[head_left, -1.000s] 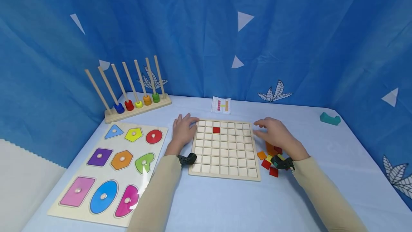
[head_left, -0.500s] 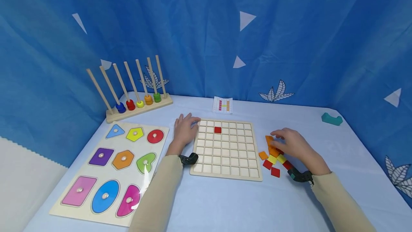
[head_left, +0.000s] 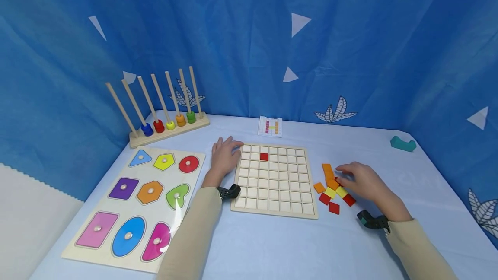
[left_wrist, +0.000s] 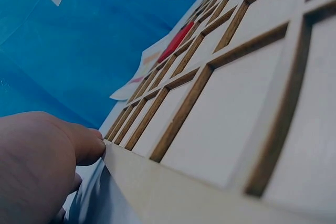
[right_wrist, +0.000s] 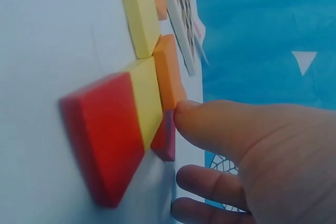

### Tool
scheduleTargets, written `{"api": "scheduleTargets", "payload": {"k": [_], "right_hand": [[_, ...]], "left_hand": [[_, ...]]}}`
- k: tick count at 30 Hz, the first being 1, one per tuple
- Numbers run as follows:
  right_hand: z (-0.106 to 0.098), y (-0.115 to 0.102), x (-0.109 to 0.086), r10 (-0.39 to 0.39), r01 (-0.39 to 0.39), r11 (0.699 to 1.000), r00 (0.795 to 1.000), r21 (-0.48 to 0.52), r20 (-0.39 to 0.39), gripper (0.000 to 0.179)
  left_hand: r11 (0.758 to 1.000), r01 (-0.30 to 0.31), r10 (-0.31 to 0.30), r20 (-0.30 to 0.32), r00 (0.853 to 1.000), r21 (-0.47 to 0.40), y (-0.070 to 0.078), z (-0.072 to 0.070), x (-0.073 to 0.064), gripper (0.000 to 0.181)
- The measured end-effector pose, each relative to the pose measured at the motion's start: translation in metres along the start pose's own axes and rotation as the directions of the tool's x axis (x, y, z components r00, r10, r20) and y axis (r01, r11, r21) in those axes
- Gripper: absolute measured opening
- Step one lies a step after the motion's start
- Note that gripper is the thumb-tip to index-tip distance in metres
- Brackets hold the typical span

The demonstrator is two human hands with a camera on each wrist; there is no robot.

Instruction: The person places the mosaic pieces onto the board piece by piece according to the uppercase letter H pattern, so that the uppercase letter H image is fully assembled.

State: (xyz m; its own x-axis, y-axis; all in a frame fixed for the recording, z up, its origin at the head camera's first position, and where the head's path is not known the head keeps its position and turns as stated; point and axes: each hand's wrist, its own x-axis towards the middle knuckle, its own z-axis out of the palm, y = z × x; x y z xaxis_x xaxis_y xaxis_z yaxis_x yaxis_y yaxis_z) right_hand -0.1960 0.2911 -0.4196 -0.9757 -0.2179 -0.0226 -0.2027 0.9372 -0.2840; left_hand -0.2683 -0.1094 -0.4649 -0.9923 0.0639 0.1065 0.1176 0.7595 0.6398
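A wooden grid board (head_left: 274,215) lies in the middle, with one red tile (head_left: 264,157) in an upper cell. My left hand (head_left: 224,157) rests at the board's upper left corner, a fingertip touching its rim, as the left wrist view shows too. Right of the board is a loose cluster of red, yellow and orange tiles (head_left: 341,192). My right hand (head_left: 362,180) is at the cluster's right side, thumb and fingers apart. In the right wrist view the thumb (right_wrist: 210,129) is right at an orange tile (right_wrist: 167,72) and a dark red tile (right_wrist: 165,142).
A small printed pattern card (head_left: 270,127) lies behind the board. To the left are a knobbed shape puzzle (head_left: 134,211) and a peg rack with coloured rings (head_left: 169,131). A teal block (head_left: 403,144) sits far right, near the blue curtain (head_left: 350,55).
My right hand has moved from the board's right edge rightward and toward me, to the tile cluster, uncovering more tiles. The left hand stays at the board's corner.
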Motion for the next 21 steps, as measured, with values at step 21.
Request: {"api": "scheduleTargets", "payload": {"k": [21], "right_hand": [[0.0024,0.0078,-0.0075,-0.032,0.032,0.999,0.999,0.028,-0.003,0.038]], "left_hand": [[1.0,0.012,-0.012,0.005,1.0,-0.01,0.0005,0.001,0.0002,0.037]]}}
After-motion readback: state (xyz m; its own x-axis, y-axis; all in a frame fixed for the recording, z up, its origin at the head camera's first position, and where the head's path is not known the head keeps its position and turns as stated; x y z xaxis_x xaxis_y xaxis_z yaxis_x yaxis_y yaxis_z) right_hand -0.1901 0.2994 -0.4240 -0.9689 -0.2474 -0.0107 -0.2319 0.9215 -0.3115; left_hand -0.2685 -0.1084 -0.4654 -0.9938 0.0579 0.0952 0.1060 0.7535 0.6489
